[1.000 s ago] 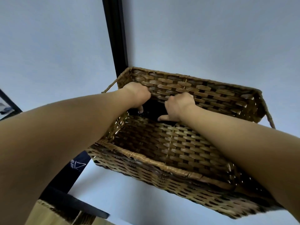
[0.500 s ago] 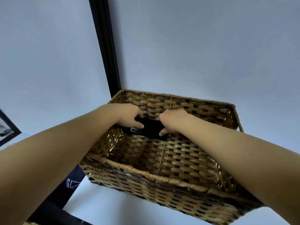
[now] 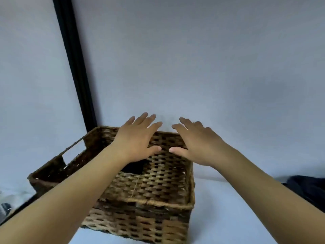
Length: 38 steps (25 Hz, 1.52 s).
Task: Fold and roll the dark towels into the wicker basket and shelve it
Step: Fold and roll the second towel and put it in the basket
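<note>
Left hand (image 3: 139, 140) and right hand (image 3: 197, 141), head view: both spread wide and empty above the brown rectangular wicker basket (image 3: 140, 205), one rolled dark towel (image 3: 132, 167) inside at its far wall; likely next, fetch dark cloth heap (image 3: 306, 187) at right.

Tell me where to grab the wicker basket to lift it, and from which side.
Take the wicker basket by its two short ends, one hand per side. The left wall has a cut-out handle slot with a rim bar to hook fingers under; the right wall likely has a matching one, though it is not visible here. Both the left hand and right hand are open and free.
</note>
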### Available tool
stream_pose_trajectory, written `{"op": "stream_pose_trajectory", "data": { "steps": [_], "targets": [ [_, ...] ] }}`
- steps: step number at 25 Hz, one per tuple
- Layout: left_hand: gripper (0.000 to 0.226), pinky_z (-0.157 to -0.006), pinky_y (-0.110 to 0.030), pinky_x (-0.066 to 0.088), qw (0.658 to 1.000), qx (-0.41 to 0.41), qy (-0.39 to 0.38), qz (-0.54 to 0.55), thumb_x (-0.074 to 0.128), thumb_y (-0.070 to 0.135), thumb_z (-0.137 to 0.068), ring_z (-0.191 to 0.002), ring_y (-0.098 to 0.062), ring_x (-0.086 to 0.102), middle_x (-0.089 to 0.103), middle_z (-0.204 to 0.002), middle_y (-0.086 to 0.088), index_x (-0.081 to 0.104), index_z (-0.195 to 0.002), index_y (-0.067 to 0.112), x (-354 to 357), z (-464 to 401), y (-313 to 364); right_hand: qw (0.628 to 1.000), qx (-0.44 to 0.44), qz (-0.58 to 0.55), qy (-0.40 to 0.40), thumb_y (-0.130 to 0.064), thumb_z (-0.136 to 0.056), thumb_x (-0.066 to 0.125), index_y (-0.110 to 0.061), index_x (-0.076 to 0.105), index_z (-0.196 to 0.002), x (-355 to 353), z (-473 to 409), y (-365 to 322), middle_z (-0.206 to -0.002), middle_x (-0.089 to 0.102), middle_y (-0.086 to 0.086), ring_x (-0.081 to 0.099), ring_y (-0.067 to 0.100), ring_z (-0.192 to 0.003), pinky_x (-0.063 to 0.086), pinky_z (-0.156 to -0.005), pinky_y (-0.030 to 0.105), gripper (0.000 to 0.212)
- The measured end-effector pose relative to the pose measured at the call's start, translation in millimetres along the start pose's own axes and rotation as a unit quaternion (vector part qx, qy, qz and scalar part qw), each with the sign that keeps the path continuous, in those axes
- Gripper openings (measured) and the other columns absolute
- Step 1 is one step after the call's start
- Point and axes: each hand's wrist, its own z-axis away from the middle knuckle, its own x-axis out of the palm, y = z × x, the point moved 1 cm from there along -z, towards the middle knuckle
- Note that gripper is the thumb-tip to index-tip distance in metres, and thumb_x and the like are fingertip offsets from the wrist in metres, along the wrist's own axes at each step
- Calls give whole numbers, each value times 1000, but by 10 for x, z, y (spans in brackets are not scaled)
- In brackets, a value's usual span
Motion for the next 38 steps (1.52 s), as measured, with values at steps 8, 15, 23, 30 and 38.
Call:
{"op": "stream_pose_trajectory", "data": {
  "steps": [8,15,23,30,38],
  "targets": [
    [71,-125,-48,13,986,75,124,81,51,53,-97,-156,-24,10,18,-168,-3,29,-158,24,-250,-201,2199,993,114,-5,29,-65,-96,42,-30,30,-152,-193,1654,1570,-164,19,-3,43,27,-133,45,-98,42,67],
    [70,-122,-35,16,953,106,-23,282,45,61,-98,-155,-12,7,10,-168,11,20,-158,37,194,-190,3890,970,242,-17,-24,-64,-96,45,-26,36,-150,387,3065,2556,-160,29,1,40,31,-135,38,-107,44,67],
    [76,-120,-30,25,849,86,-124,507,60,59,-92,-151,-4,20,20,-166,11,23,-156,44,824,19,4909,927,337,-166,19,-53,-98,51,-23,55,-121,941,3839,2686,-125,53,-4,54,25,-113,45,-94,44,38],
    [76,-115,-19,27,773,36,-92,627,65,35,-97,-143,0,33,39,-152,17,20,-157,44,875,-62,5096,888,325,-291,147,-43,-99,55,-25,64,-103,949,3818,2736,-97,63,-12,59,6,-89,47,-77,26,21],
    [48,-92,-23,51,776,34,-24,629,75,49,-83,-107,3,58,56,-121,23,51,-122,36,520,-37,4822,870,284,-349,200,-36,-98,61,-24,72,-97,658,3412,2679,-87,70,-15,63,-2,-81,48,-69,19,16]
  ]
}}
